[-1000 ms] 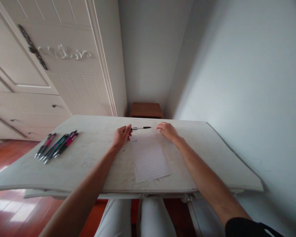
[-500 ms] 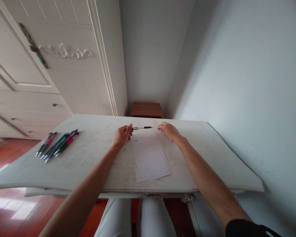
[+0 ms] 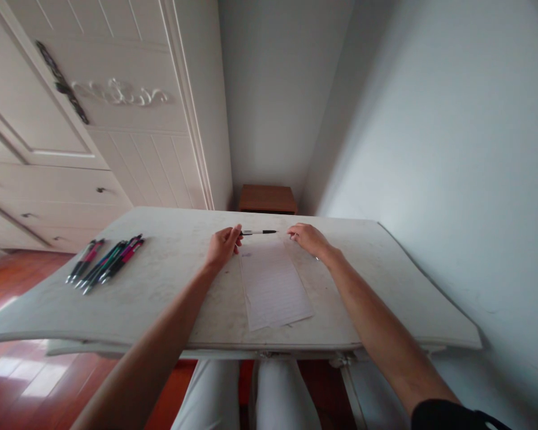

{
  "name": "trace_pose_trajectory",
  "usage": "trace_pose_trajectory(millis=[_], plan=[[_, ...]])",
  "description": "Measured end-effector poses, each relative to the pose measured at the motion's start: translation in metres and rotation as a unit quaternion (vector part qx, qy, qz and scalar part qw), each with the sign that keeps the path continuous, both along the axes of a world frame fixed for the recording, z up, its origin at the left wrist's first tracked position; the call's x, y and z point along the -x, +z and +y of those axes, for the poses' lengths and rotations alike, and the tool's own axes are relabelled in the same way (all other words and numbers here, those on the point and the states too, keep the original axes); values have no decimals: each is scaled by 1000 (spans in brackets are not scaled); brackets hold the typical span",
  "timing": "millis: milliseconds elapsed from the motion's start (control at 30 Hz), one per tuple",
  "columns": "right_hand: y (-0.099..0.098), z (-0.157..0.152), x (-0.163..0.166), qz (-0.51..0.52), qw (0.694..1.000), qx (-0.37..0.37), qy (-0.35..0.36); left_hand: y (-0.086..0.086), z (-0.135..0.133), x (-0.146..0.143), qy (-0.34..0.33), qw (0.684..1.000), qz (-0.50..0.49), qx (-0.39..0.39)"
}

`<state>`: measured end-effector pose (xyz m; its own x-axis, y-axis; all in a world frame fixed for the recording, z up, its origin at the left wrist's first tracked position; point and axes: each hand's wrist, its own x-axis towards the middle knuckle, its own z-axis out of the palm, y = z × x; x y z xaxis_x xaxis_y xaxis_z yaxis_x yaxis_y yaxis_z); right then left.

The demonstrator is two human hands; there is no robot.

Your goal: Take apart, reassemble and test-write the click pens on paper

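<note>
My left hand is closed on one end of a pen with a white middle and a dark grip. The pen lies level above the far edge of a lined sheet of paper, its point facing right. Across a small gap from that point is my right hand, its fingers pinched together. A small shiny bit shows under its palm near the wrist; what the fingers hold is hidden. The sheet lies flat on the white table, between my forearms.
Several pens with dark, pink and green barrels lie in a loose bunch on the table's left side. A white cabinet stands behind on the left. A brown wooden box-like piece sits past the far edge. The wall runs along the right.
Almost nothing differs. The fingers of my right hand have shifted very slightly; the left hand and the pen keep their place.
</note>
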<state>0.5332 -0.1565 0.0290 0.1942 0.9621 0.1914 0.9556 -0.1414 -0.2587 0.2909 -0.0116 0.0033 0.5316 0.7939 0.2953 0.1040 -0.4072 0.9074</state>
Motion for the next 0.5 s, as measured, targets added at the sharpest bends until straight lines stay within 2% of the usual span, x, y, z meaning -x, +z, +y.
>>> trace_pose_trajectory(millis=[167,300,500], plan=[[6,-5,-7,20,999,-30,-16,2,-2,0,0,1000,0,-3],[9,-10,-13,15,996,-56,-75,4,-3,1,-1,1000,3,-2],[3,-14,-19,-28,990,7,-139,3,-3,0,-6,1000,-3,-1]])
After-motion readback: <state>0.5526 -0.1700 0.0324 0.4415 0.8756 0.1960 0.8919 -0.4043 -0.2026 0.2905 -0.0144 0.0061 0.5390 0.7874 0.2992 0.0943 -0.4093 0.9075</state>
